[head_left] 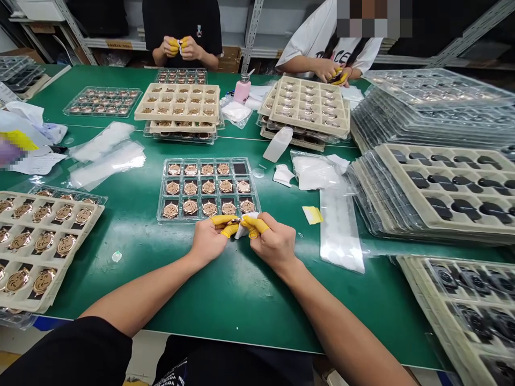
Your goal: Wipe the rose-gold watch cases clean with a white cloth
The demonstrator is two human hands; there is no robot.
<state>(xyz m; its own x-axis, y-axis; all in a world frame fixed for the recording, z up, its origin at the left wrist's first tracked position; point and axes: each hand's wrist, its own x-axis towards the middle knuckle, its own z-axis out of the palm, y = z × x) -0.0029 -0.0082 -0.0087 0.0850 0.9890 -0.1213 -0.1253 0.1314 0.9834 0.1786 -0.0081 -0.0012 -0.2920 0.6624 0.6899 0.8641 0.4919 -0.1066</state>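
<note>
My left hand (208, 239) and my right hand (272, 242) meet over the green table (225, 289), just in front of a clear tray (208, 188) of copper-coloured medals. Both hands wear yellow finger cots. Their fingers pinch together on a small medal (234, 221) and a white cloth (242, 230), the right hand gripping the cloth. Most of the medal is hidden by the fingers. One pocket at the tray's top right is empty.
A beige tray of medals (38, 236) lies at my left. Stacks of empty trays (438, 182) fill the right side. Plastic bags (340, 230), a white bottle (278, 143) and a pink bottle (242, 88) lie about. Two other people work across the table.
</note>
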